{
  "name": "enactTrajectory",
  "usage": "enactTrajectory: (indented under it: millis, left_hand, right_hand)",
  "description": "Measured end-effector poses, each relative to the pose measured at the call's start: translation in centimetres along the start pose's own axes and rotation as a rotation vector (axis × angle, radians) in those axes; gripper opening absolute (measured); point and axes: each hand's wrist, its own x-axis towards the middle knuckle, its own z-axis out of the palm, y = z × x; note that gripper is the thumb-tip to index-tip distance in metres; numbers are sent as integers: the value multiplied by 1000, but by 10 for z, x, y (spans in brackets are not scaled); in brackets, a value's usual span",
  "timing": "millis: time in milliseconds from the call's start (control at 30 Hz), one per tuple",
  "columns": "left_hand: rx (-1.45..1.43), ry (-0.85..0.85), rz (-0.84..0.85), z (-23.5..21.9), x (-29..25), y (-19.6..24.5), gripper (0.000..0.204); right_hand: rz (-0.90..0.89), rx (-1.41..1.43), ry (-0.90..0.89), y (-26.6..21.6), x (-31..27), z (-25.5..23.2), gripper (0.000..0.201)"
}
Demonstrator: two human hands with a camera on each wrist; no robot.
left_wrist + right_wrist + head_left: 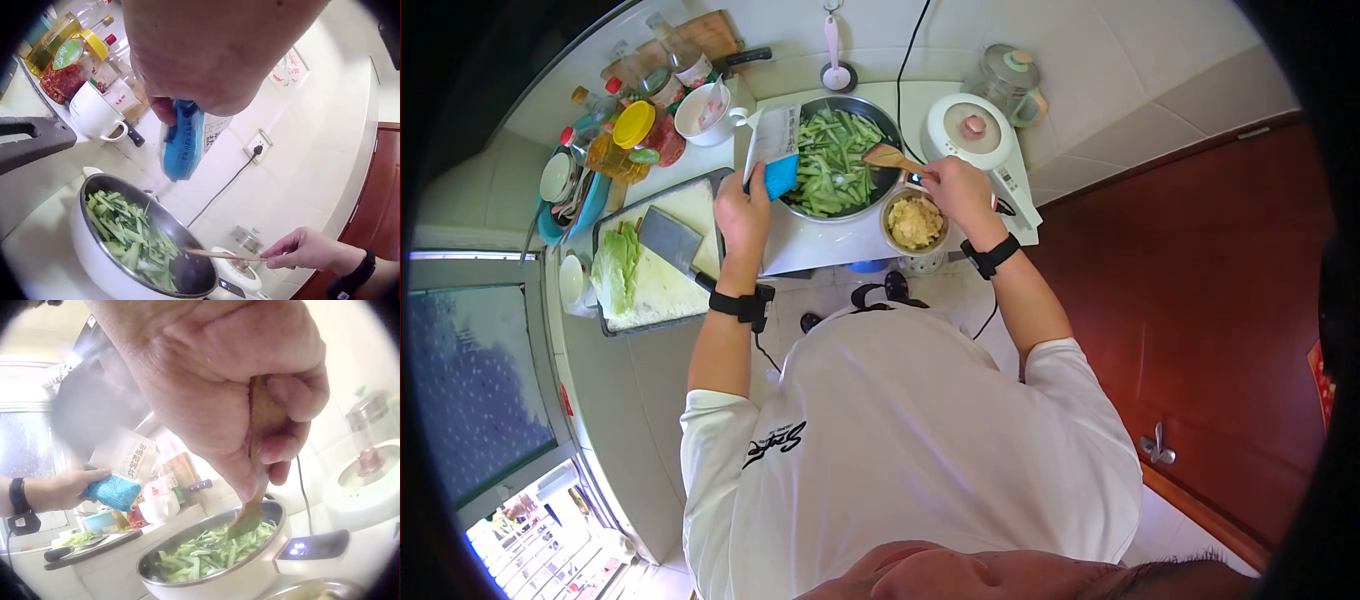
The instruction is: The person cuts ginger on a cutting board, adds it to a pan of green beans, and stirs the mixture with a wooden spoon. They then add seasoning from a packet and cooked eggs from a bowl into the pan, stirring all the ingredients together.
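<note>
My left hand [743, 215] grips a blue-and-white salt bag [780, 135] at the left rim of the electric pan [94, 256]. In the left wrist view, the bag's blue end [182, 150] hangs above the pan. Cut green vegetable strips [835, 160] fill much of the pan. My right hand [962, 190] holds a wooden spatula [250, 515] by its handle, fingers curled round it in the right wrist view. The spatula's blade is at the vegetables, near the right side of the pan.
A bowl of yellowish food [915, 222] stands close in front of the pan. At left, a cleaver [670, 237] and leafy greens [617, 265] lie on a cutting board [665, 300]. Bottles, a yellow-lidded jar [635, 125] and a white cup [700, 118] stand behind. A lidded white cooker [945, 125] stands right.
</note>
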Motion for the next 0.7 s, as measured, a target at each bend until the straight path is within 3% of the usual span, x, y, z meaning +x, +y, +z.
enactTrajectory:
  millis: [133, 200, 333, 533, 600, 700]
  left_hand:
    - [-91, 104, 70, 4, 4, -2, 20]
    - [80, -66, 51, 6, 4, -9, 19]
    - [80, -54, 22, 11, 2, -10, 21]
    - [-62, 89, 84, 17, 8, -4, 23]
    - [54, -76, 6, 18, 11, 0, 24]
    - [71, -110, -51, 23, 9, -3, 24]
  right_hand:
    - [17, -13, -20, -4, 0, -7, 15]
    - [34, -13, -55, -5, -2, -8, 15]
    - [19, -3, -17, -3, -2, -7, 15]
    - [7, -6, -19, 1, 5, -6, 16]
    - [4, 6, -23, 4, 6, -3, 16]
    - [-14, 5, -39, 7, 9, -4, 16]
